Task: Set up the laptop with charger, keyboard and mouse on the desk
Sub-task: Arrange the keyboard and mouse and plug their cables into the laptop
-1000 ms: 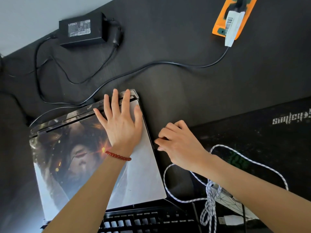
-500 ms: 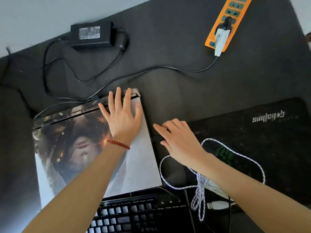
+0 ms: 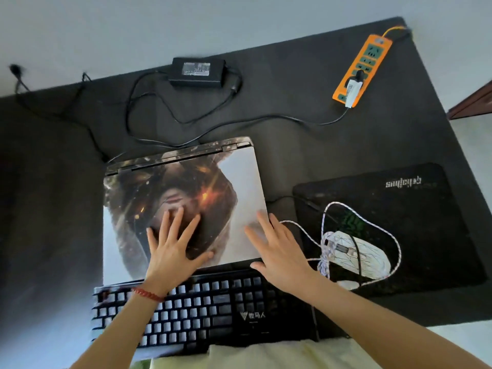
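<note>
Head cam: closed laptop (image 3: 183, 187), hinge away, long axis L-R, both hands (image 3: 173, 249) (image 3: 279, 249) flat, fingers spread.

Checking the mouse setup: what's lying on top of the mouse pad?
The white mouse with its bundled braided cable sits on the mouse pad. A thin black cable crosses over it.

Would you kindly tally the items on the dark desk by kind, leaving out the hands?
Laptop: 1, lid closed
Keyboard: 1
Mouse: 1, white, with its braided cable bundled
Mouse pad: 1
Charger brick: 1
Power strip: 1, orange, one plug in it
Total: 6
</note>
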`<state>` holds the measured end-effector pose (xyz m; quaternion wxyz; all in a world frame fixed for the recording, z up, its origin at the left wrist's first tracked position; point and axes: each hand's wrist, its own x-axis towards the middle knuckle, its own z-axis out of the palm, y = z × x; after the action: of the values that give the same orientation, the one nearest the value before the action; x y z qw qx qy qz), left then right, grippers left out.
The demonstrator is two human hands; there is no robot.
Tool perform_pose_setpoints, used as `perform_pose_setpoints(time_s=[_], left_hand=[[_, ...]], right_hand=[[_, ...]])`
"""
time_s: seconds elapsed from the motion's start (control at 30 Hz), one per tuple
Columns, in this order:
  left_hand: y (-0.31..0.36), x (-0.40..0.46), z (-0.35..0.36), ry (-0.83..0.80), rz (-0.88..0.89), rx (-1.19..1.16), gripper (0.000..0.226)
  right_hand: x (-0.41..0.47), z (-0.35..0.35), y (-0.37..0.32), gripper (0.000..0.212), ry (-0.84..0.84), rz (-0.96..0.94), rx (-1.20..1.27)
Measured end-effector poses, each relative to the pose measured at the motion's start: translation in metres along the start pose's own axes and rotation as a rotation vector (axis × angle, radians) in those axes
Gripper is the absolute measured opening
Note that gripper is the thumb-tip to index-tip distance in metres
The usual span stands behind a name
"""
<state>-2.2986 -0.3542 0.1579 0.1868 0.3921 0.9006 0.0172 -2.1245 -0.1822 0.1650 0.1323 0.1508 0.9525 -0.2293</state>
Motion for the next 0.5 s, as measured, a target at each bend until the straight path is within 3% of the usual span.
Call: perform_pose_setpoints(time_s=[0.2,0.23,0.27,0.5], left_hand=[[-0.038,0.002,0.003,-0.127,0.106,0.127,0.106],[-0.100,-0.023,-0.017,-0.100,0.126,0.138,0.107],[-0.109,-0.023,-0.022,-0.124,0.171,0.194,0.108],[-0.101,-0.011,-0.011,-0.136,0.262,0.182,0.094]], right_hand=[[0.011,0.007,0.017,0.080,-0.034,0.158,-0.073],[0.028,0.015,-0.048,0.082,-0.002,0.159,-0.146],[0.031,0.017,-0.053,0.084,-0.017,0.175,-0.156],[0.020,0.020,-0.035,0.085,-0.055,0.236,-0.163]])
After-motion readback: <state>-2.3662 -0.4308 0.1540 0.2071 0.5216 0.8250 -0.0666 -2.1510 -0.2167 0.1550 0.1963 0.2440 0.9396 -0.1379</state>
